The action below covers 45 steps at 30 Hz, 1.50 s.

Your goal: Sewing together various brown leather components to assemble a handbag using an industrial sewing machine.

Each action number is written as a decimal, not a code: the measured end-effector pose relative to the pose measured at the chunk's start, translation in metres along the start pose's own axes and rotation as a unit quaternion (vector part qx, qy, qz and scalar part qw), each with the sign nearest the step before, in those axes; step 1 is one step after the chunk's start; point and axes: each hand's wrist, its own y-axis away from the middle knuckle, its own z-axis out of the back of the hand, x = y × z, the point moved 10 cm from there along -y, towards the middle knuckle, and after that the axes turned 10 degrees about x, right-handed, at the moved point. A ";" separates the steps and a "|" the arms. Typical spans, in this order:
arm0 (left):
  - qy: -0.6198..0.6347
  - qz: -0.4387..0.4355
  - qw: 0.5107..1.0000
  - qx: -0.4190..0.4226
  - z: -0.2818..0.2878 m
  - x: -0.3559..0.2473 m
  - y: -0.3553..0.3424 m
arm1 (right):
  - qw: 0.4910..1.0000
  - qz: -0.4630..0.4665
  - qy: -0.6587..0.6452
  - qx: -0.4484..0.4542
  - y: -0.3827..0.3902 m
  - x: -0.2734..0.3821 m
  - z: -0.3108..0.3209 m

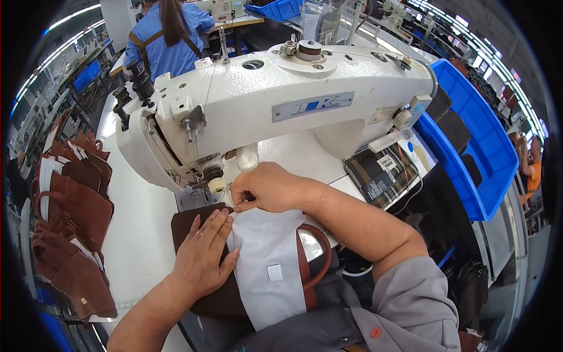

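Note:
My left hand (204, 252) lies with outstretched fingers on a dark brown piece (196, 299) and the edge of white lining (267, 246). My right hand (264, 188) is pinched at the lining's top edge, beside the needle area of a white sewing machine (305, 82); what its fingertips hold is too small to make out. A reddish-brown strap handle (321, 258) arches out from under the lining's right side, and a small white square (274, 273) sits on the lining.
Stacked brown bag pieces (76, 217) lie at left on the white table (141, 234). A blue bin (492, 152) with dark pieces stands at right, near a plaid item (375, 182). A co-worker in blue (164, 53) is behind the machine; another in orange (531, 170) is far right.

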 end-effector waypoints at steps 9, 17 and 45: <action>0.001 0.049 0.999 -0.003 -0.006 0.010 -0.018 | 0.996 -0.036 0.087 0.011 -0.008 -0.017 0.011; 0.000 0.046 0.999 -0.021 0.000 0.013 -0.020 | 0.998 -0.064 0.029 -0.004 -0.011 -0.029 0.011; 0.001 0.080 0.997 -0.018 -0.007 0.021 -0.009 | 0.986 -0.113 -0.123 -0.018 -0.005 -0.030 0.007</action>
